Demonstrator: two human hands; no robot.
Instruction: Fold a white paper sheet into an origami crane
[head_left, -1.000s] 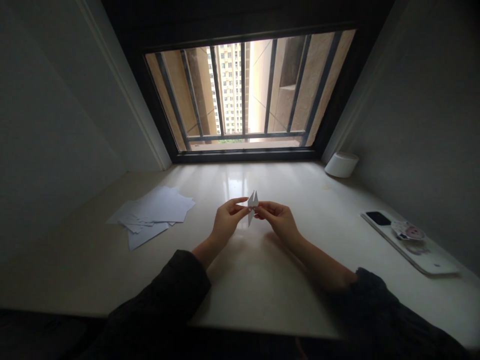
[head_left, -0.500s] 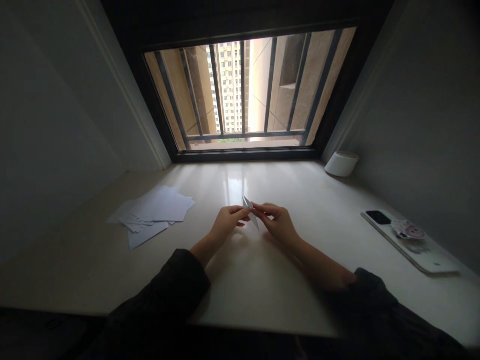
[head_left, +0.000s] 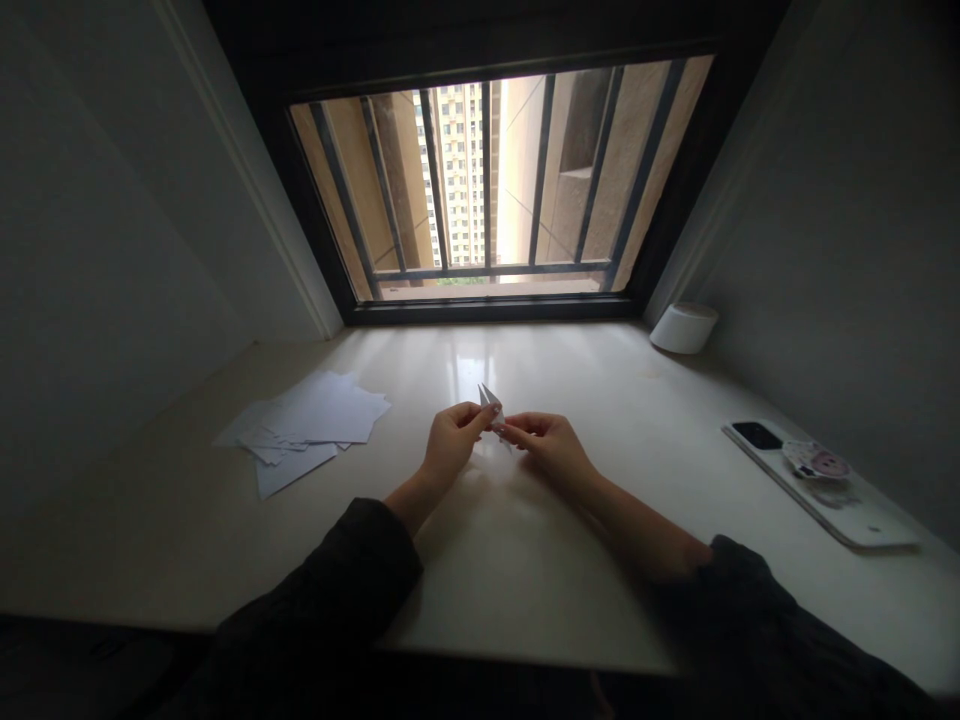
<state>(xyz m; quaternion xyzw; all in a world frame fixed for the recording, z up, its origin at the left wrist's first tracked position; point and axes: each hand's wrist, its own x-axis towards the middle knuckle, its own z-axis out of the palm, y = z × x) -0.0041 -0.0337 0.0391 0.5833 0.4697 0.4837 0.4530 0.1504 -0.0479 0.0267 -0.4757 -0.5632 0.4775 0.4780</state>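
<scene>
Between my two hands, just above the pale counter, is a small piece of folded white paper (head_left: 487, 396) with two pointed tips sticking up and away from me. My left hand (head_left: 454, 436) pinches it from the left, thumb on the near face. From the right, the thumb and fingers of my right hand (head_left: 547, 440) close on its lower part. Fingers cover most of the paper's middle, so its full shape is hidden.
Loose white paper sheets (head_left: 322, 410) lie in an overlapping pile at the left. A white phone (head_left: 862, 515) with a round cartoon grip rests at the right. A white rounded object (head_left: 684, 330) stands at the back right, near the barred window (head_left: 487, 310).
My left thumb and fingers have shifted up along the folded paper, while my right fingers have slid lower on it. The paper has moved slightly left and away from me.
</scene>
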